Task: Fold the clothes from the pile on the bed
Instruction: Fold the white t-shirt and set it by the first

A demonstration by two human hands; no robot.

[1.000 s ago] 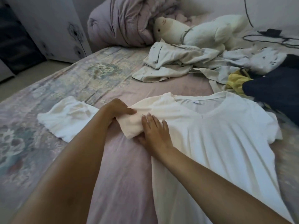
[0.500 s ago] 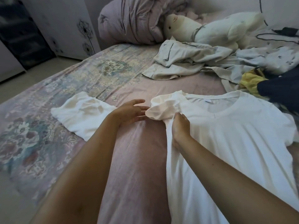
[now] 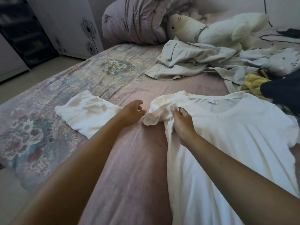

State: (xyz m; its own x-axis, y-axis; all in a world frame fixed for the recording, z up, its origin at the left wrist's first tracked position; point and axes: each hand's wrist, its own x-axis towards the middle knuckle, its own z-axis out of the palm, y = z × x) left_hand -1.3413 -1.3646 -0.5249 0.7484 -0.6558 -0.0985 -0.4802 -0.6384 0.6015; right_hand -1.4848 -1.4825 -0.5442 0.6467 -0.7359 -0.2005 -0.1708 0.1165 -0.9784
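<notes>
A white V-neck T-shirt point(image 3: 235, 135) lies spread face up on the bed point(image 3: 134, 159). My right hand point(image 3: 183, 122) pinches its left sleeve near the armpit seam, and the sleeve bunches up above my fingers. My left hand point(image 3: 132, 112) hovers just left of that sleeve, fingers loosely curled and holding nothing. A folded white garment point(image 3: 86, 112) rests on the bed to the left. The pile of unfolded clothes point(image 3: 211, 62) lies at the back right, with pale grey, yellow and dark navy pieces.
A white plush toy point(image 3: 211, 30) and a bunched purple duvet point(image 3: 138, 20) sit at the head of the bed. A black cable point(image 3: 279, 36) runs at the far right. The bed's edge drops to the floor point(image 3: 9, 184) on the left, near a white cabinet point(image 3: 73, 21).
My left hand let go of the sleeve and drew back a little. My right hand went from pressing flat on the shirt to pinching the sleeve seam.
</notes>
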